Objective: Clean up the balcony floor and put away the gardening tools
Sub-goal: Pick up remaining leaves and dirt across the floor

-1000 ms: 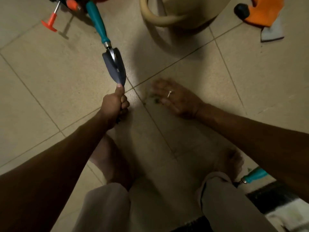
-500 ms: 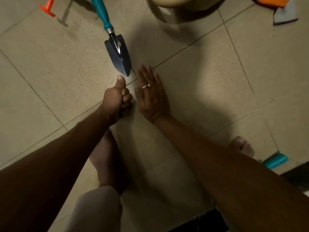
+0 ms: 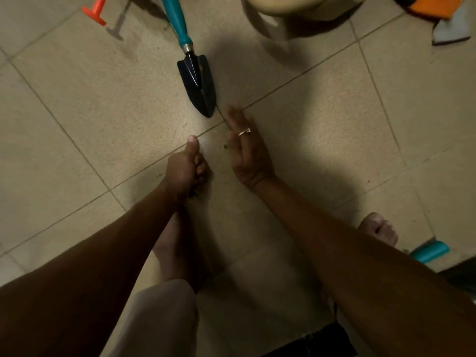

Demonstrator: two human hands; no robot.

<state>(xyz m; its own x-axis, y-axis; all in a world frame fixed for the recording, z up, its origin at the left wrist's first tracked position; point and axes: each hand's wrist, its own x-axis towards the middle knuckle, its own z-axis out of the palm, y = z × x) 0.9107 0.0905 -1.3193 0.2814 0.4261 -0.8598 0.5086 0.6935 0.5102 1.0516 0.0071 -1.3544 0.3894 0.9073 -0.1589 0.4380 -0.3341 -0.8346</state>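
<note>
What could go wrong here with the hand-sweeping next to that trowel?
1. The right hand, flat with fingertips blurred, is just beside the pointed tip of the trowel; a quick sweep could jab a finger.
2. Dark scraps poke out under the fisted left hand; some may drop again.
3. A teal handle lies close to the bare foot; a step back could land on it.

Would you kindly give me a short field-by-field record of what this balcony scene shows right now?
left hand: fist, thumb out, grips a dark clump that pokes out below; what it is cannot be told
right hand: fingers straight, low at the tiled floor, ring on one finger
trowel: lies on the floor, teal grip, dark blade tip near the right fingertips but apart
other: orange tool at top left; teal handle by the right foot
</note>
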